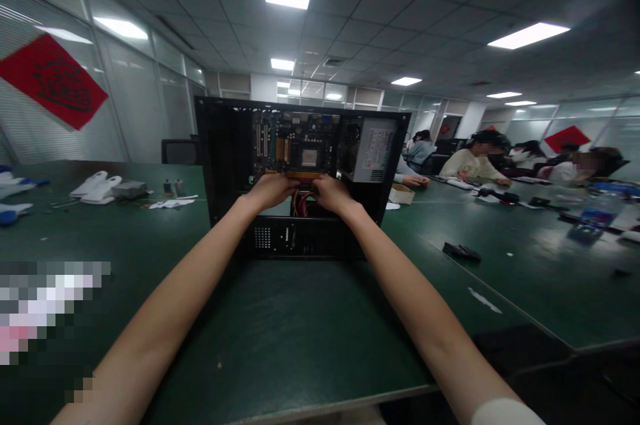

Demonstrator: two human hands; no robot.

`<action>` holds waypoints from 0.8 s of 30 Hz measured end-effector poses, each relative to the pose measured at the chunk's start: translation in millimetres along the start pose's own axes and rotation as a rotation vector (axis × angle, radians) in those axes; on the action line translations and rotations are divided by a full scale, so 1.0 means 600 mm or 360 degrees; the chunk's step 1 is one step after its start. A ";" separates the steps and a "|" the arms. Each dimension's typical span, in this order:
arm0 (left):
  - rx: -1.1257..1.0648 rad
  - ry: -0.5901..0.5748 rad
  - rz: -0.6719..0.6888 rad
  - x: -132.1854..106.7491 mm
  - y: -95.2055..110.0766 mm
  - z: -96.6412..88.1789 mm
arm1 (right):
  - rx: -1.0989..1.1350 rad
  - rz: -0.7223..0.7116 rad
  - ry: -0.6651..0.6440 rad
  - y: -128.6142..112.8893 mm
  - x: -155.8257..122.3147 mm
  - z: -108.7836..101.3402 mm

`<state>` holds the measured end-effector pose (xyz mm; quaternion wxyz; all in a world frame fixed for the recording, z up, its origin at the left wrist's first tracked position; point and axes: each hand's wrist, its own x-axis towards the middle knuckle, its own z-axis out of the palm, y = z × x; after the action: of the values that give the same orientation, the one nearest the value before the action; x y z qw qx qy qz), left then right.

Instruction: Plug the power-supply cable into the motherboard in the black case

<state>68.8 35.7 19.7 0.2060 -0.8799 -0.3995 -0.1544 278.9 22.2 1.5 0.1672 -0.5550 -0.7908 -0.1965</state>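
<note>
Upright on the green table (300, 318), mid-scene — an open black computer case (227, 155), hollow side facing near. Inside, toward the far side: a motherboard (295, 135), with an orange strip (304, 175) along its lower edge. Right of the board, a silver power supply (374, 151); below the strip, a bundle of coloured cables (303, 203). Left hand (273, 191) and right hand (333, 195) both within the case opening, fingers bent, fingertips close together at the orange strip — impossible to tell whether grasping it or only pressing. Farther left on the table: a pair of white objects (97, 188) just beside a grey box (129, 189), then two small cylinders (173, 186) near some papers (173, 203). Right of the case, a small open box (401, 195); nearer, a black object (461, 251) and a white scrap (484, 299). Far right, seated people (470, 163).
</note>
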 end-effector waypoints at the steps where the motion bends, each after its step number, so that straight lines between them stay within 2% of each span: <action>1: 0.0025 -0.0048 -0.0005 0.003 0.003 0.005 | -0.0008 0.0012 -0.0016 -0.002 -0.002 0.001; 5: 0.0123 -0.0239 -0.0005 0.024 0.012 0.013 | -0.0015 0.0030 -0.0058 -0.011 -0.008 0.001; 8: 0.0158 -0.0299 0.0031 0.040 0.015 0.012 | -0.0002 0.0025 -0.0091 -0.013 -0.008 -0.001; 15: 0.0232 -0.0228 0.0064 0.041 0.019 0.016 | 0.0024 0.0012 -0.0104 -0.015 -0.008 -0.001; 24: 0.0256 -0.0257 -0.0037 0.032 0.033 0.012 | 0.0057 -0.0008 -0.0066 -0.016 -0.011 -0.003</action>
<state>96.7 39.7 17.3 0.2412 -0.8654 -0.4360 -0.0529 272.4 12.8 -1.3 0.1602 -0.5538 -0.7990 -0.1710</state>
